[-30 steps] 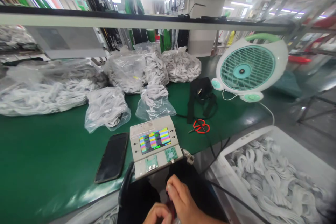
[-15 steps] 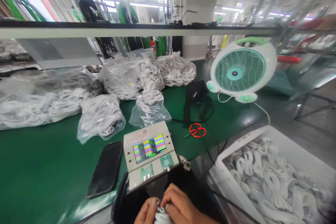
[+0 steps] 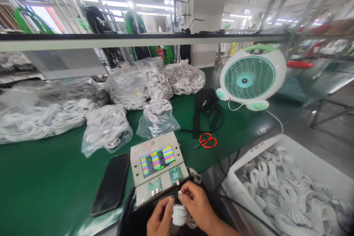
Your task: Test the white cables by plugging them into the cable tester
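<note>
Both my hands are low in the view, just in front of a beige cable tester (image 3: 157,167) with a striped colour screen. My left hand (image 3: 159,219) and my right hand (image 3: 195,206) together hold a coiled white cable (image 3: 180,215). My right fingers pinch one end of it close to the tester's front edge, near a green socket board (image 3: 176,174). A second green socket board (image 3: 154,186) sits to the left on the tester.
A black phone (image 3: 110,184) lies left of the tester on the green bench (image 3: 41,177). Several clear bags of white cables (image 3: 106,129) lie behind. Red scissors (image 3: 206,141), a black bag (image 3: 207,108) and a green fan (image 3: 250,77) stand to the right. A white bin (image 3: 287,188) of coiled cables sits at lower right.
My hands have risen from the bottom edge toward the tester, and the white cable coil has come into view between them. The camera has tilted slightly down.
</note>
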`<state>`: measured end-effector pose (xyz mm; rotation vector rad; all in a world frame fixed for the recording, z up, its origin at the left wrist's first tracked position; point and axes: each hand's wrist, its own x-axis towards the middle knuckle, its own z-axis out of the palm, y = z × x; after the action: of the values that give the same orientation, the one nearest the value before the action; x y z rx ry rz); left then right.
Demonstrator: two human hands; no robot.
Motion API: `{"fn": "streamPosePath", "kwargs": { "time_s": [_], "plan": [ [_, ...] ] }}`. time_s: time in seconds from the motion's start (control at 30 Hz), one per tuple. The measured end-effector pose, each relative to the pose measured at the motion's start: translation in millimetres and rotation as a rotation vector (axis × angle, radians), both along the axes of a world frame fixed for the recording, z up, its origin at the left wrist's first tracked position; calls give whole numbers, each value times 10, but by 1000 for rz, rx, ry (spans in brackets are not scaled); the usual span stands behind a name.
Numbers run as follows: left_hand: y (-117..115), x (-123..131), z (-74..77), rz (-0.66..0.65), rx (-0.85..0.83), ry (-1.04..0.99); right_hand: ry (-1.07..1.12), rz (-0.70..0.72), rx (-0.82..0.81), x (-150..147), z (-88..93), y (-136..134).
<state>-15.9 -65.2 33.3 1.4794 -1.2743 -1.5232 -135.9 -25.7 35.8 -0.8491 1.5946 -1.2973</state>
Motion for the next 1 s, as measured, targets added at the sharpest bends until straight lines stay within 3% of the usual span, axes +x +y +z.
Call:
{"fn": "streamPosePath", "kwargs": {
  "time_s": [0.17, 0.33, 0.47, 0.57, 0.67, 0.77, 0.87, 1.0],
  "plan": [
    [-68, -19, -79, 50, 142, 173, -33, -62, 0, -21, -57, -104],
    [-97, -28, -18, 124, 307, 295, -73, -95, 0, -26, -21, -140],
    [-84, 21, 120, -112, 69, 101, -244, -127, 11, 3, 50, -152],
    [-97, 66, 218, -300, -20, -20, -400, -203, 39, 46, 100, -189],
    [-137, 107, 205, -271, -34, 17, -497, -232, 16, 72, 102, -225],
    [-184, 148, 91, -195, -56, 2, -455, -171, 14, 71, 64, -177],
    [-191, 152, 44, -130, -45, -7, -202, -42, 56, 60, 70, 20],
    [-147, 109, 140, -26, -34, 9, 214, 325, 163, 7, 275, 422]
  ]
}}
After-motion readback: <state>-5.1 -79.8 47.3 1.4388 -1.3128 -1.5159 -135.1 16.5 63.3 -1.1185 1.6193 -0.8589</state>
